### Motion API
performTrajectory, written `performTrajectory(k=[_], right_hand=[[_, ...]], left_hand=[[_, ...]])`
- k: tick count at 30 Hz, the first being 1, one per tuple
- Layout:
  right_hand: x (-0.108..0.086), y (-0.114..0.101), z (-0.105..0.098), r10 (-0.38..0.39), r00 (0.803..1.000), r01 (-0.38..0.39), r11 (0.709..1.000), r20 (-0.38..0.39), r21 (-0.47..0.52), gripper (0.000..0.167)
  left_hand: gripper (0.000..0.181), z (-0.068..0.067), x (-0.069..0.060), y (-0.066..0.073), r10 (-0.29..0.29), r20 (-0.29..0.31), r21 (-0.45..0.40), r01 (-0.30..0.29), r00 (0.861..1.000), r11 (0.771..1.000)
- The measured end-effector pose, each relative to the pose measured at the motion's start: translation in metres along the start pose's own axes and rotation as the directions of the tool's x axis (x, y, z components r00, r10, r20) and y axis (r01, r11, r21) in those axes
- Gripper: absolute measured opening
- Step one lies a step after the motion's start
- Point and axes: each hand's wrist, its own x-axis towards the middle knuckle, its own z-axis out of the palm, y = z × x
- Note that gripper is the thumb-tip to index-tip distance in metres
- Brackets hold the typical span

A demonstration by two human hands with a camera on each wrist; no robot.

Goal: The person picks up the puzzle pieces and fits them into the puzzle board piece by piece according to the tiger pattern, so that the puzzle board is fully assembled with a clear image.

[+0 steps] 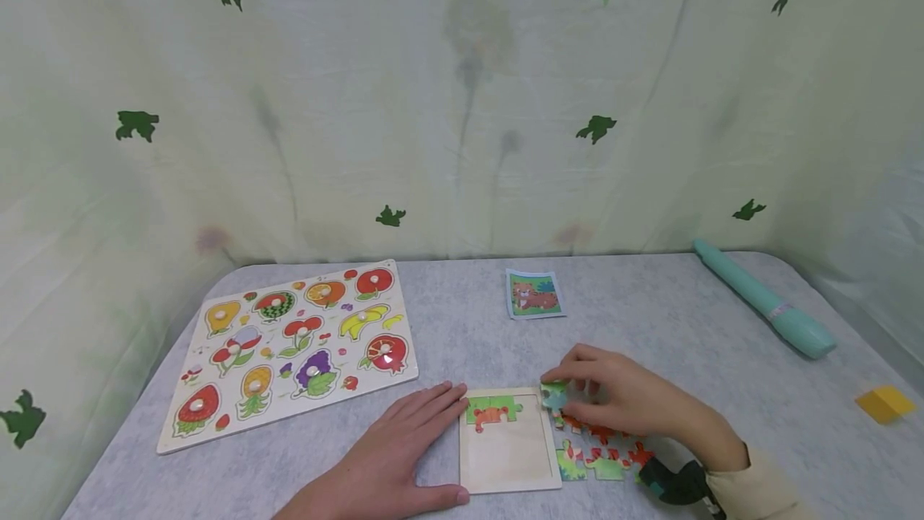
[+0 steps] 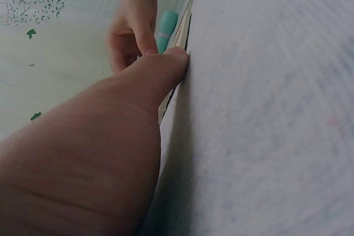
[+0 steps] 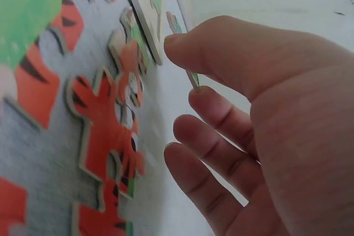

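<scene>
A shallow wooden puzzle tray (image 1: 510,456) lies on the table with joined green and orange pieces (image 1: 494,410) in its upper left. My left hand (image 1: 393,448) rests flat at the tray's left edge, its fingers straight and its thumb near the lower corner. Beside the tray's upper right corner, my right hand (image 1: 628,396) pinches a green and blue piece (image 1: 554,396) between thumb and index finger. In the right wrist view the right hand (image 3: 243,87) holds that piece edge-on, above loose orange striped pieces (image 3: 99,120). More loose pieces (image 1: 606,465) lie below the right hand.
A fruit puzzle board (image 1: 289,351) lies at the left. Behind the tray is a small bear picture card (image 1: 535,295). A teal tube-shaped object (image 1: 765,299) lies at the back right, and a yellow block (image 1: 885,404) sits near the right edge.
</scene>
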Motion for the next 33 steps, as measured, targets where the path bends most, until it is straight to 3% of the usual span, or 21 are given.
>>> performTrajectory(k=[19, 33], right_hand=[[0.006, -0.010, 0.015, -0.010, 0.999, 0.009, 0.999, -0.036, -0.035, 0.026], [0.010, -0.014, 0.024, -0.047, 0.998, 0.040, 0.988, -0.045, -0.147, 0.021]], left_hand=[[0.099, -0.001, 0.000, 0.002, -0.031, 0.037, -0.029, 0.032, 0.999, 0.999], [0.098, -0.001, 0.000, 0.002, -0.027, 0.030, -0.030, 0.028, 0.999, 0.999]])
